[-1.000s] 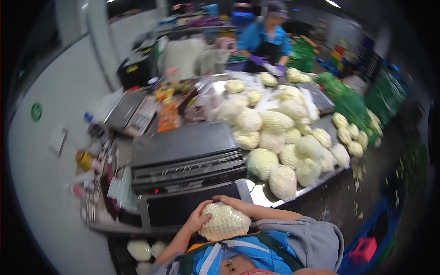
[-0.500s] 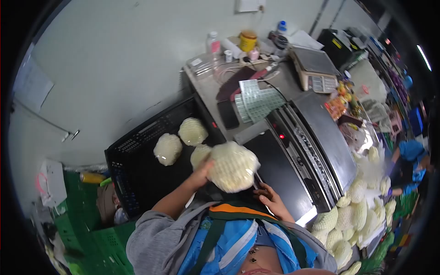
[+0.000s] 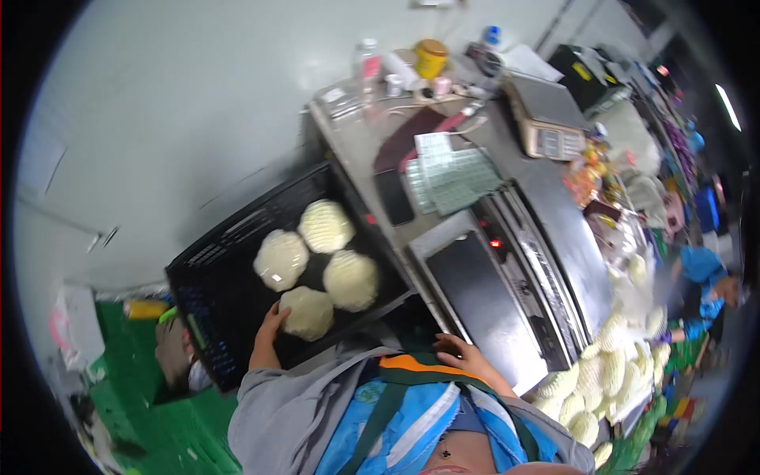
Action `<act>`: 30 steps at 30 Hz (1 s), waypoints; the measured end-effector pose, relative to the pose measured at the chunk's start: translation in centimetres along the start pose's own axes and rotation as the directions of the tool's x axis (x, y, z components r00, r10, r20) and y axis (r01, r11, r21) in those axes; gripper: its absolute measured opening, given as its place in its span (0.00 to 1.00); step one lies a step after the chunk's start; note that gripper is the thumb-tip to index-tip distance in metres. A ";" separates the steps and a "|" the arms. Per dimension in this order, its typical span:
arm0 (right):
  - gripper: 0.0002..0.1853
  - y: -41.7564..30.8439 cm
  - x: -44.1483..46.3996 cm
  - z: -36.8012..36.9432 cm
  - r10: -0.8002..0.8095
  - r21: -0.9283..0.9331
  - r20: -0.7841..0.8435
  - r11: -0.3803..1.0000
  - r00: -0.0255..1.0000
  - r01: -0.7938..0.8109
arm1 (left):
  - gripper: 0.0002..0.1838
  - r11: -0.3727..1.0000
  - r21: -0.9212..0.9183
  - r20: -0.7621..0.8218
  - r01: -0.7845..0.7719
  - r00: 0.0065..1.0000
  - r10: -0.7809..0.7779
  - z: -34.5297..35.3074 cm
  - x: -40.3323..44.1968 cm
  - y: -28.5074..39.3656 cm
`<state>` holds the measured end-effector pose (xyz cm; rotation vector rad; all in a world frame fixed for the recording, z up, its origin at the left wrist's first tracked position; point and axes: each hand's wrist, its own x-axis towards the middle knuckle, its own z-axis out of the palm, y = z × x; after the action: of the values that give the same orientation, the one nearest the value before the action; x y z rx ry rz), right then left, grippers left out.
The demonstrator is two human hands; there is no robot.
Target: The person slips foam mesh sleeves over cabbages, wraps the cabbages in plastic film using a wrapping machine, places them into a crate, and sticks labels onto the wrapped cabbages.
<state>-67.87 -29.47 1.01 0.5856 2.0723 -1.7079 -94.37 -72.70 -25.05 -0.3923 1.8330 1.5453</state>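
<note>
A black crate (image 3: 229, 241) holds several pale, round vegetables wrapped in clear film and netting. My left hand (image 3: 272, 323) is at the left side of the nearest wrapped vegetable (image 3: 307, 313), its fingers against the edge; this piece rests low in the crate. Three others lie beyond it: one wrapped piece (image 3: 281, 260) to the left, another (image 3: 325, 226) at the back and a third (image 3: 351, 280) to the right. My right hand (image 3: 467, 358) holds nothing, fingers loosely bent and apart, near the front end of the wrapping machine (image 3: 483, 293).
Right of the machine lies a pile of netted vegetables (image 3: 606, 372). A scale (image 3: 546, 115), a phone (image 3: 393, 196), label sheets (image 3: 451, 176) and a yellow jar (image 3: 431, 58) are on the metal table (image 3: 356, 150). Green crates (image 3: 158, 427) stand lower left. A co-worker (image 3: 704, 289) is at far right.
The view first swung from the pile to the crate. My left hand has since lowered the wrapped vegetable into the crate, moving left and down. My right hand stays near the machine.
</note>
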 end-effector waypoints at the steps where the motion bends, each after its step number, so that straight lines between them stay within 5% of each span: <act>1: 0.25 0.3 0.1 -0.1 -0.003 -0.012 -0.013 1.000 1.000 0.003 | 0.37 0.999 -0.024 0.031 0.029 0.999 -0.028 0.0 0.4 -0.1; 3: 0.25 0.0 0.0 -0.6 -0.031 -0.060 -0.040 0.998 0.999 0.028 | 0.34 0.993 0.106 0.131 -0.042 0.991 0.028 -1.7 2.6 -0.3; 4: 0.27 0.0 -0.1 -0.7 -0.045 -0.070 -0.070 0.997 0.997 0.041 | 0.30 0.894 0.438 0.091 -0.100 0.994 0.066 -3.3 4.8 -0.2; 5: 0.27 0.3 -0.2 -0.9 -0.062 -0.086 -0.098 0.995 0.993 0.054 | 0.27 0.611 0.776 0.109 -0.154 0.988 0.111 -3.5 5.4 2.6; 6: 0.28 0.4 -0.4 -1.1 -0.068 -0.087 -0.099 0.994 0.993 0.059 | 0.23 0.521 0.834 0.008 -0.183 0.947 0.321 -1.8 4.9 6.0; 8: 0.27 1.2 -0.8 -1.2 -0.099 -0.066 -0.119 0.994 0.988 0.091 | 0.17 0.867 0.200 -0.034 -0.456 0.881 0.472 2.6 7.6 11.0; 10: 0.27 1.3 -1.4 -1.2 -0.092 -0.086 -0.129 0.993 0.987 0.082 | 0.13 0.806 0.014 0.057 -0.591 0.806 0.590 12.7 4.7 18.9; 15: 0.28 2.1 -4.4 -2.6 -0.179 -0.052 -0.205 0.984 0.962 0.172 | 0.10 0.674 -0.186 0.491 -0.715 0.526 0.694 35.5 -6.0 23.7; 18: 0.25 2.4 -9.8 -7.5 -0.262 0.336 -0.480 0.827 0.837 0.451 | 0.06 0.695 -0.158 0.757 -0.701 0.366 0.542 42.7 -16.3 22.2; 21: 0.24 4.2 -15.9 -14.5 -0.224 0.119 -0.829 0.824 0.512 0.554 | 0.02 0.589 -0.203 0.939 -0.782 0.015 0.344 45.9 -21.0 19.6; 23: 0.27 4.4 -19.8 -18.6 -0.054 0.055 -0.959 0.927 0.279 0.371 | 0.02 0.513 -0.241 0.963 -0.824 -0.137 0.231 47.5 -23.1 19.0; 24: 0.28 4.7 -21.6 -20.9 -0.132 -0.111 -0.975 0.986 0.178 0.122 | 0.03 0.504 -0.255 0.964 -0.825 -0.181 0.192 48.2 -23.5 18.6; 26: 0.32 7.7 -22.7 -26.0 -0.190 -0.188 -0.978 0.982 0.085 0.025 | 0.03 0.531 -0.248 0.969 -0.810 -0.197 0.152 49.3 -23.9 17.7; 28: 0.36 9.2 -24.0 -30.9 -0.102 -0.122 -0.992 0.894 0.070 -0.432 | 0.05 0.687 -0.106 0.994 -0.719 -0.095 0.054 49.8 -24.2 17.5; 29: 0.36 10.0 -24.2 -33.1 -0.127 -0.142 -0.990 0.888 0.062 -0.437 | 0.05 0.749 -0.047 0.999 -0.661 -0.015 0.050 50.0 -24.6 17.4; 30: 0.37 11.2 -23.9 -35.1 -0.191 -0.203 -0.977 0.728 0.091 -0.655 | 0.05 0.807 0.010 0.997 -0.591 0.068 0.037 50.1 -24.9 17.5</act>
<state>-42.96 5.22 11.21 2.1378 2.7695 0.0214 -71.98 -25.99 2.31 1.1892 1.0009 1.0222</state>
